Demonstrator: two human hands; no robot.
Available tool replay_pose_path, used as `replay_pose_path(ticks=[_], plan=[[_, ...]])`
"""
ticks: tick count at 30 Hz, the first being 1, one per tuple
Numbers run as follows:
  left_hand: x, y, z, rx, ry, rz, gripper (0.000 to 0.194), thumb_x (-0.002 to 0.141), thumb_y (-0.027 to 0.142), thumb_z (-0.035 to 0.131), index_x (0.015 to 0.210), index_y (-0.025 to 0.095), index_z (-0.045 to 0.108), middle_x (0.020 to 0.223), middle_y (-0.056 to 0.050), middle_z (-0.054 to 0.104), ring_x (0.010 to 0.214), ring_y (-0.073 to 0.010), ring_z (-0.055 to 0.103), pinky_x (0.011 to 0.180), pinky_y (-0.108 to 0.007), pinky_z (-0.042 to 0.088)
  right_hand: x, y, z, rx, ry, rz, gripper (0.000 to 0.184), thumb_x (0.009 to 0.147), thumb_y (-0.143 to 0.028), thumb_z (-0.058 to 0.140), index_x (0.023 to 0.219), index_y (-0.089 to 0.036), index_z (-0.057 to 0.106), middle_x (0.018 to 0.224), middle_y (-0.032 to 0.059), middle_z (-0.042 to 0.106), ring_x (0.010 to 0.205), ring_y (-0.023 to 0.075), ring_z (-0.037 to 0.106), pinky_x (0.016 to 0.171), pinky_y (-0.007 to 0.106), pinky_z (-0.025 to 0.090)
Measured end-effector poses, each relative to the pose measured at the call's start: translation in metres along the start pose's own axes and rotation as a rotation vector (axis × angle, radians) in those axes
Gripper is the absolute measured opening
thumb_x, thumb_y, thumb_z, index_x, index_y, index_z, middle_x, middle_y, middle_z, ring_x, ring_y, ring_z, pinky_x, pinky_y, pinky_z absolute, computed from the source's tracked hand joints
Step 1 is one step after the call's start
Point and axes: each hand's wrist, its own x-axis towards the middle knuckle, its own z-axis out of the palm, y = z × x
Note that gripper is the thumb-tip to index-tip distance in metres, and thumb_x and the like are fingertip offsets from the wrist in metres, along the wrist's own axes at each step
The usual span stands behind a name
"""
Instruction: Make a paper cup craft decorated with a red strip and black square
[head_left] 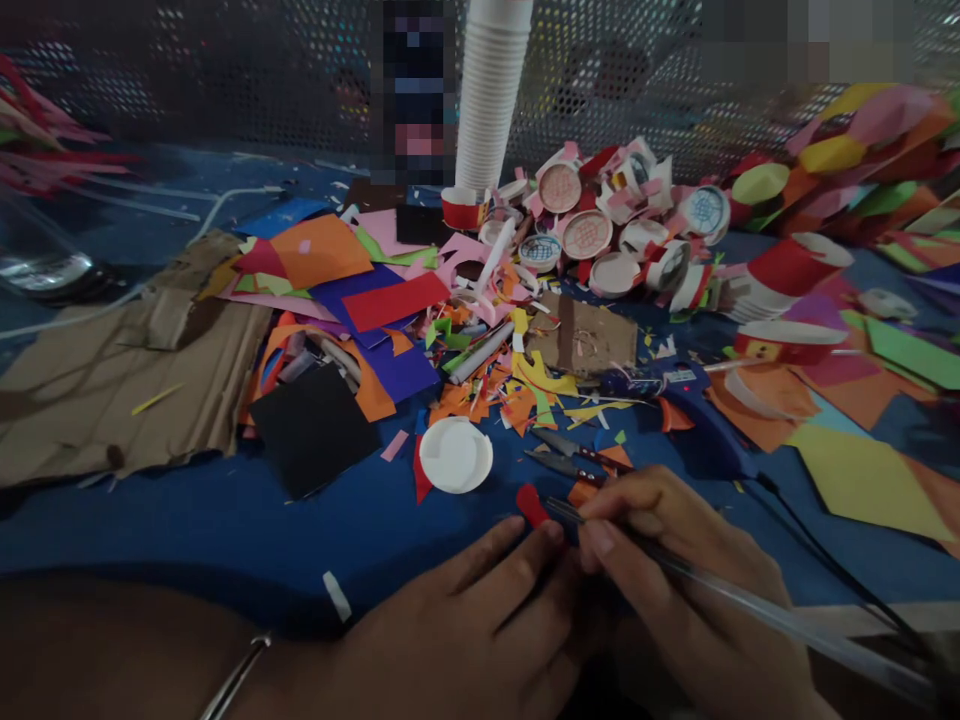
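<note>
My right hand [675, 590] is closed round a pen [720, 580] with a long clear barrel. Its dark tip points left, beside a small red paper piece [531, 503] on the blue table. The fingers of my left hand [480, 610] hold that paper down at its near end; the left thumb is hidden. Just beyond lie two small pointed blades with dark riveted handles [574, 468]. A white paper disc [456, 455] rests on a red scrap to the left of them.
A blue glue gun [701, 420] with a black cord lies at right. Behind are coloured paper scraps [532, 385], decorated paper cups [589, 235] and a tall cup stack [493, 95]. Cardboard [112, 390] and a black square [315, 430] lie left; yellow paper [877, 485] lies right.
</note>
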Motion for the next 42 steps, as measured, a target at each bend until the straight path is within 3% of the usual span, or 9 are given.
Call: replay_pose_path(ticks=[6,13,20,27,33,42], plan=[[-0.0006,0.0009,0.0033,0.014,0.037,-0.010,0.043,0.110,0.031,0.047,0.147,0.018,0.063,0.148,-0.005,0.068,0.138,-0.0234,0.060,0.119,-0.034,0.043,-0.0004,0.0031,0.0021,0.009,-0.001,0.017,0.017,0.105,-0.035,0.054,0.092,-0.028,0.062,0.069,-0.0044,0.068,0.058,0.0142,0.070,0.052,0.023,0.054],[-0.0020,0.0014,0.0018,0.015,0.080,-0.050,0.039,0.111,0.033,0.047,0.143,0.023,0.066,0.139,0.003,0.074,0.132,-0.0196,0.061,0.116,-0.031,0.040,0.0011,0.0006,0.0030,-0.013,-0.031,0.007,0.013,0.106,-0.033,0.054,0.095,-0.029,0.060,0.070,-0.0073,0.067,0.055,0.0101,0.066,0.052,0.019,0.051],[-0.0012,0.0027,-0.0014,0.028,0.074,-0.118,0.034,0.110,0.037,0.050,0.137,0.030,0.070,0.142,0.005,0.071,0.130,-0.0229,0.062,0.111,-0.035,0.041,0.0037,-0.0010,0.0039,-0.021,-0.028,-0.013,0.011,0.105,-0.028,0.053,0.096,-0.029,0.059,0.069,-0.0069,0.065,0.053,0.0102,0.064,0.052,0.019,0.051],[-0.0004,0.0032,-0.0001,0.051,0.045,-0.064,0.041,0.110,0.033,0.045,0.142,0.021,0.068,0.140,-0.001,0.074,0.127,-0.0232,0.066,0.110,-0.034,0.043,0.0064,-0.0024,0.0022,-0.047,-0.020,-0.060,0.012,0.105,-0.028,0.053,0.095,-0.029,0.060,0.074,-0.0059,0.069,0.061,0.0104,0.071,0.054,0.017,0.053],[-0.0013,0.0054,-0.0015,-0.008,-0.002,-0.053,0.044,0.107,0.031,0.051,0.147,0.017,0.064,0.149,-0.008,0.068,0.133,-0.0264,0.065,0.111,-0.035,0.048,0.0048,0.0015,0.0012,-0.007,-0.063,-0.051,0.009,0.105,-0.027,0.054,0.100,-0.030,0.060,0.076,-0.0080,0.067,0.060,0.0076,0.068,0.057,0.014,0.052],[-0.0023,0.0048,0.0019,0.066,-0.034,-0.031,0.047,0.109,0.028,0.039,0.148,0.012,0.061,0.149,-0.008,0.067,0.136,-0.0253,0.063,0.115,-0.034,0.048,0.0062,0.0014,0.0014,0.019,-0.095,-0.041,0.012,0.105,-0.028,0.054,0.096,-0.029,0.063,0.072,-0.0064,0.065,0.059,0.0098,0.068,0.057,0.017,0.053]])
